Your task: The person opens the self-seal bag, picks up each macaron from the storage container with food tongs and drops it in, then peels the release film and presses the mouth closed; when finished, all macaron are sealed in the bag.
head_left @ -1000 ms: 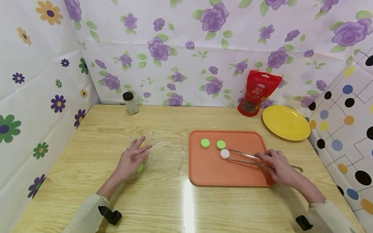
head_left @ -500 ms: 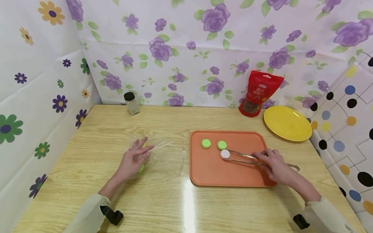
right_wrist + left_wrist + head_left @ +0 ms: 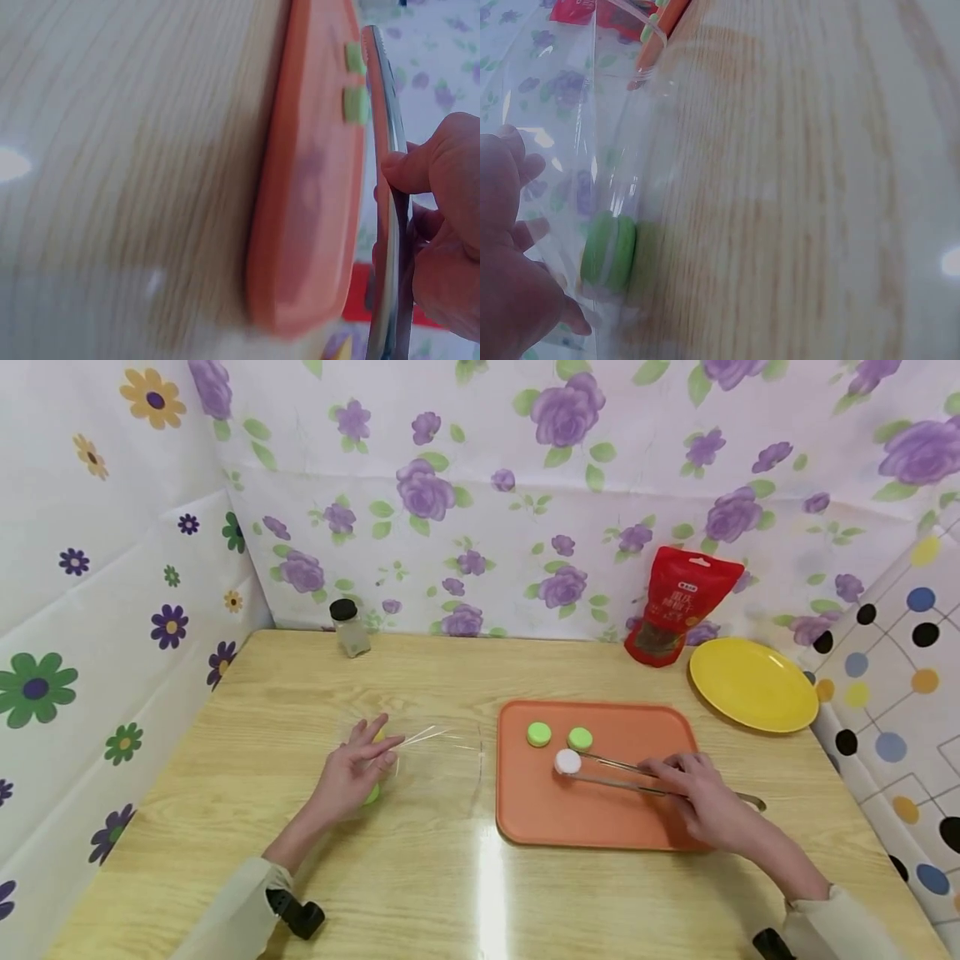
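Note:
My left hand [image 3: 348,777] pinches the edge of a clear plastic bag [image 3: 442,768] that lies at the left of the table. Inside the bag is a green macaron [image 3: 609,253] with a pale filling; a bit of yellow shows behind the fingers in the head view. My right hand [image 3: 701,797] grips metal tongs [image 3: 615,786], whose tips hold a pale pinkish-white macaron [image 3: 567,762] over the orange tray [image 3: 585,827]. Two green macarons [image 3: 538,734] sit on the tray, behind the tongs. The right wrist view shows thumb and fingers around the tongs [image 3: 390,120].
A yellow plate [image 3: 753,685] lies at the back right, beside a red standing pouch [image 3: 678,602]. At the back left is a small jar [image 3: 350,628] with a black lid. Patterned cloth walls enclose the table [image 3: 420,877] at the back and sides.
The tongs and the pale macaron have shifted left over the tray, away from the green macaron they were close to. My left hand keeps its place on the bag. The head view has turned slightly left.

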Demonstrator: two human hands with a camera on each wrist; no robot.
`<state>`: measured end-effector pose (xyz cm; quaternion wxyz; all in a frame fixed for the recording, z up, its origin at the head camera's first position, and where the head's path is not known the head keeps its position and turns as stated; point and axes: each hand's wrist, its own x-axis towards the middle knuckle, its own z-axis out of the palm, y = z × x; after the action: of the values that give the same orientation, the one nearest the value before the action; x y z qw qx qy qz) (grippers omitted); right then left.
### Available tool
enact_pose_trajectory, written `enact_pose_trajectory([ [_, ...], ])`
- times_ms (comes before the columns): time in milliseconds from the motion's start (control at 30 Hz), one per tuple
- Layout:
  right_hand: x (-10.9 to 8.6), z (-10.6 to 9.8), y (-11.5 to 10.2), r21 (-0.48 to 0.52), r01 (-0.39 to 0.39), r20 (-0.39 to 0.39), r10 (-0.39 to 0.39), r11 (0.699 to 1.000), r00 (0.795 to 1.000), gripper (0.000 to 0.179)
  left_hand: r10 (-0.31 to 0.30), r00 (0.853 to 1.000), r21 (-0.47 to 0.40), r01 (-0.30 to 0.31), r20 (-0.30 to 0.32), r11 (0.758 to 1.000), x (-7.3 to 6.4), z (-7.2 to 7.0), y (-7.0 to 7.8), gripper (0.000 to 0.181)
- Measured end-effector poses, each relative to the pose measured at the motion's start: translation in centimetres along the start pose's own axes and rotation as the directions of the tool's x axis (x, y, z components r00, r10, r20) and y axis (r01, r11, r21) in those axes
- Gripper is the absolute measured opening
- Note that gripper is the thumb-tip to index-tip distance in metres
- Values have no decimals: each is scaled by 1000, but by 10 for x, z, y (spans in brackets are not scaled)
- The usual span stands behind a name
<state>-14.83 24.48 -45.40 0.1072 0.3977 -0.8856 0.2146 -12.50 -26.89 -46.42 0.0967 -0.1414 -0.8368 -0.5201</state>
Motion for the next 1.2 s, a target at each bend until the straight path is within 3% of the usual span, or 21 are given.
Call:
enact_pose_trajectory([
  [300, 47, 13, -29, 14, 33, 30, -33, 999, 999, 56, 35, 999, 4, -35, -11, 999, 4, -2, 2, 24],
  [767, 119, 61, -71, 63, 94, 172, -104, 994, 980, 45, 19, 1000, 11, -19, -2, 1000, 0, 3, 4, 23],
  [1033, 150, 78, -89, 82, 150, 207, -164, 985, 964, 42, -9, 1000, 10, 9, 13, 1000, 1, 0, 5, 24],
  [1200, 163, 85, -103, 61, 139, 254, -150, 988, 956, 43, -3, 1000, 0, 3, 19, 1000, 2, 0, 3, 24],
])
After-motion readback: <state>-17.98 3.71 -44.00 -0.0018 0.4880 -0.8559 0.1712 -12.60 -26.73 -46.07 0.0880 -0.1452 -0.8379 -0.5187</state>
